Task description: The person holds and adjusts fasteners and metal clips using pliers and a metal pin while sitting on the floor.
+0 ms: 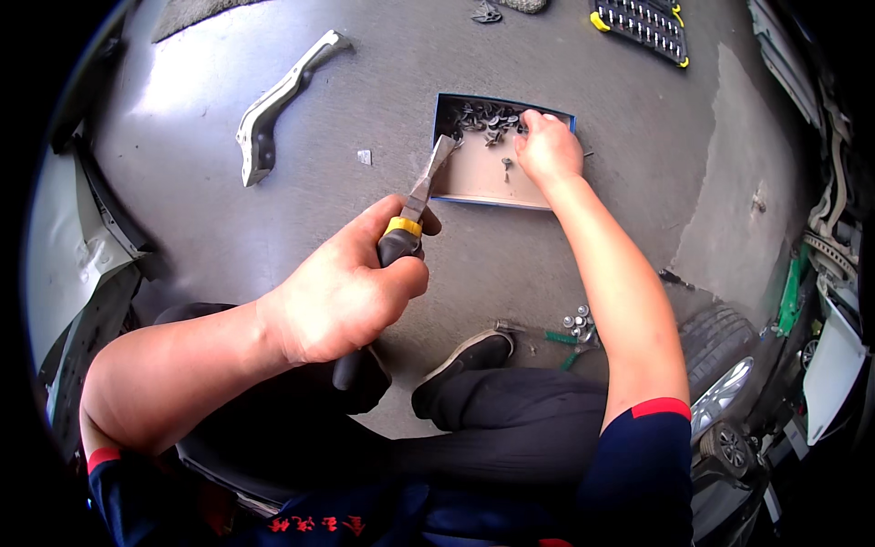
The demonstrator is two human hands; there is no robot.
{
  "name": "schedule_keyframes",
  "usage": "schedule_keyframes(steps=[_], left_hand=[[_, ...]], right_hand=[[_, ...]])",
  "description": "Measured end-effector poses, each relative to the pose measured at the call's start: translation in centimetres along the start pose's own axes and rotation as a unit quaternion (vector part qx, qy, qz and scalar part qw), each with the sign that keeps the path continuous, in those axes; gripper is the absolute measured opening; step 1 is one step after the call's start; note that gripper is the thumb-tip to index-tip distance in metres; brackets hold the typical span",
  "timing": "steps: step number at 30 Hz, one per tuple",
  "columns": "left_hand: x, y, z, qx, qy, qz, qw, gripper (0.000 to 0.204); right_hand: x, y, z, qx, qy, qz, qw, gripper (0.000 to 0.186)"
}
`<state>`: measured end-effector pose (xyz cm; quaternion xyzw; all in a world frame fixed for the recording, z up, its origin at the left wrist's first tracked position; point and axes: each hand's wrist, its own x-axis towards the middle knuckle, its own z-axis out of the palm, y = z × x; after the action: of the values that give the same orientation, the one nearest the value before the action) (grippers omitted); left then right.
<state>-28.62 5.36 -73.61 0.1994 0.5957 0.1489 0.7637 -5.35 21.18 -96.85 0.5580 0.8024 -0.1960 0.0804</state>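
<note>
My left hand (351,273) is closed around pliers (424,187) with dark grey and yellow grips. Their metal jaws point up and away, the tip over the left side of a shallow cardboard box (474,187) with blue edges. Dark small fasteners (488,118), which look like clips and screws, lie heaped along the box's far side. A single fastener (507,166) sits apart on the bare cardboard. Inside the box's right side, my right hand (551,150) pinches at the edge of the heap; what its fingertips hold is hidden.
A bent metal bracket (273,105) lies on the floor at the far left. An open socket set (641,27) stands at the far right. By my shoe (469,365) lie a ratchet (524,330) and several sockets (579,319). Car body parts (87,246) and a tyre (715,346) flank me.
</note>
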Motion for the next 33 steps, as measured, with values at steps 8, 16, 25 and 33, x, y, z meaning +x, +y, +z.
schedule_keyframes(steps=[8, 16, 25, 33], left_hand=[[0.3, 0.2, -0.4, 0.010, 0.004, 0.012, 1.000, 0.049], [0.0, 2.2, -1.2, -0.038, -0.036, 0.064, 0.997, 0.050], [-1.2, 2.5, -0.2, -0.082, -0.219, 0.130, 0.964, 0.059], [-1.5, 2.1, 0.4, -0.103, -0.265, 0.133, 0.949, 0.056]], right_hand=[[0.8, 0.5, 0.8, 0.018, 0.017, 0.011, 1.000, 0.025], [-5.3, 0.8, -11.2, 0.668, -0.210, 0.042, 0.713, 0.025], [-15.3, -5.9, -21.8, 0.801, -0.187, 0.000, 0.568, 0.021], [-16.7, -8.2, -23.1, 0.739, -0.059, -0.048, 0.670, 0.022]])
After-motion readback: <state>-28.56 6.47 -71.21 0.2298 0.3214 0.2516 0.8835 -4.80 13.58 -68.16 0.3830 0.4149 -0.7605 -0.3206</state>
